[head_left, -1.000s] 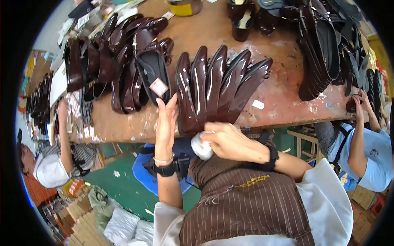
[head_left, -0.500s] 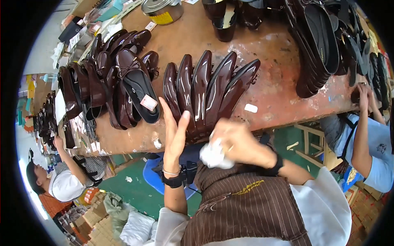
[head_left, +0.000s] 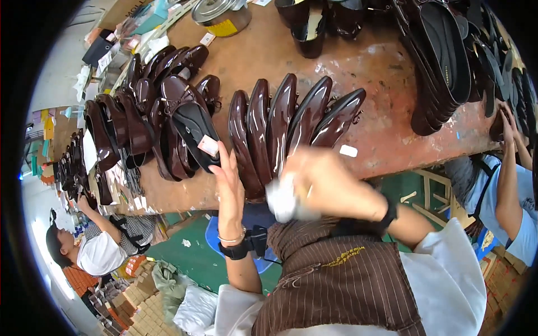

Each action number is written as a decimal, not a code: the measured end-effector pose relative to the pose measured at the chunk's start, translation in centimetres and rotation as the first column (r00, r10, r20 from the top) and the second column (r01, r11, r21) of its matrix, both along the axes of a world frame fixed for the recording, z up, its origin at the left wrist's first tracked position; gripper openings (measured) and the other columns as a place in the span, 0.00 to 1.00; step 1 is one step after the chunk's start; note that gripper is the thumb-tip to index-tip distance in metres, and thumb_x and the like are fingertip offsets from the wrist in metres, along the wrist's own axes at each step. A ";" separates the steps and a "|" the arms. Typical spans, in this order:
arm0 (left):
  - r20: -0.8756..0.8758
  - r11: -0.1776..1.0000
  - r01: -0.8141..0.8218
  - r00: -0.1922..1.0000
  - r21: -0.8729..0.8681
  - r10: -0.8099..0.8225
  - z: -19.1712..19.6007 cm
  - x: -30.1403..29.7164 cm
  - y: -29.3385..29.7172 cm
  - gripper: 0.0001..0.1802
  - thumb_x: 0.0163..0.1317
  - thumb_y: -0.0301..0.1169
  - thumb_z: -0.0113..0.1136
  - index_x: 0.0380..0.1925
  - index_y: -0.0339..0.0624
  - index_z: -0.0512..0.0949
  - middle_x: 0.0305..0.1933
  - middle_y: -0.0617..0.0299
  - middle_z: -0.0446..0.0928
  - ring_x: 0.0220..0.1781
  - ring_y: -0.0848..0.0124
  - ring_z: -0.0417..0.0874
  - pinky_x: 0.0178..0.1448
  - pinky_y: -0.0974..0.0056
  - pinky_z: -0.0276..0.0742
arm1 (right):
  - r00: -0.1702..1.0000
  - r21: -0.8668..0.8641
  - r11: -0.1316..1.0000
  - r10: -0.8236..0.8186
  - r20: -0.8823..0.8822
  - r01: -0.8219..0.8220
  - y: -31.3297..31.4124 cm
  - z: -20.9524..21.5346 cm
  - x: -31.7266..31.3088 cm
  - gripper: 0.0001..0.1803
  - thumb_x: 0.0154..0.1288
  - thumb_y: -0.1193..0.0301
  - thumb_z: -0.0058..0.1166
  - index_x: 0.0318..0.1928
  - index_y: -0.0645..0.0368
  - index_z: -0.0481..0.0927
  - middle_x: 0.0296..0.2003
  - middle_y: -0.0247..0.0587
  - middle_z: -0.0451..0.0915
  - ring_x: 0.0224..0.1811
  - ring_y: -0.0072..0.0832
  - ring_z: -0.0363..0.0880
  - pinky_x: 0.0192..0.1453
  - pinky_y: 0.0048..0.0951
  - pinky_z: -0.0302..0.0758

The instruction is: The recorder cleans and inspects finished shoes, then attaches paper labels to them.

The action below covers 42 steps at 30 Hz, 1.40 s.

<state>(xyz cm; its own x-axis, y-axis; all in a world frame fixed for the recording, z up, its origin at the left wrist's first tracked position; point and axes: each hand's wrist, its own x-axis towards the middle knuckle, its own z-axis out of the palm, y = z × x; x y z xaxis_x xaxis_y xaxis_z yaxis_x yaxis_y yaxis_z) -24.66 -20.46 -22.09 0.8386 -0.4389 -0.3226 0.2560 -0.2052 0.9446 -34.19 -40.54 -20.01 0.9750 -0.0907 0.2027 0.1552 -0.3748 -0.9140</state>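
A fan of glossy dark brown shoes stands in front of me near the table's edge. At its near end, my right hand, smeared by motion, is closed round a crumpled white cloth. The cloth appears to be over or against the shoes' near ends; contact is unclear. My left hand is upright along the fan's left side, fingers stretched out and holding nothing. Its fingertips are by the pale tag on a bow-trimmed shoe with a black insole.
More brown shoes crowd the table's left, and a long nested row lies at the right. A metal tin stands at the back. A white label lies on the worn table. Co-workers are at both sides.
My left hand has shifted slightly left and down, its fingertips now by the tag. My right hand has moved a little with the white cloth. The whole view has shifted slightly.
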 end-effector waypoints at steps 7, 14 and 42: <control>-0.226 0.935 0.027 0.968 -0.353 -0.114 0.3 1.9 0.4 0.60 0.61 0.78 0.24 0.77 0.40 0.36 0.80 0.38 0.40 0.79 0.57 0.49 0.79 0.61 0.35 | 0.947 -0.563 0.773 -0.314 0.060 0.292 -6.9 0.6 13.1 0.08 0.60 0.73 0.51 0.36 0.64 0.81 0.33 0.55 0.81 0.36 0.48 0.82 0.39 0.45 0.79; -0.342 0.919 -0.064 0.936 -0.389 -0.080 -0.2 2.7 2.7 0.60 0.60 0.79 0.26 0.78 0.43 0.39 0.79 0.42 0.47 0.78 0.57 0.54 0.79 0.59 0.43 | 0.876 -0.168 0.871 0.418 -0.242 -0.462 4.8 0.0 2.6 0.08 0.54 0.77 0.55 0.35 0.62 0.82 0.35 0.53 0.78 0.41 0.49 0.81 0.45 0.45 0.78; 0.512 0.560 -0.206 0.721 0.802 -0.467 -0.2 -5.7 -8.7 0.77 0.31 0.53 0.80 0.77 0.43 0.40 0.67 0.18 0.49 0.68 0.28 0.57 0.70 0.36 0.54 | 0.729 -0.135 0.717 -0.673 0.125 0.684 -8.1 -5.4 1.0 0.21 0.57 0.85 0.42 0.50 0.61 0.80 0.38 0.50 0.78 0.41 0.44 0.79 0.47 0.34 0.75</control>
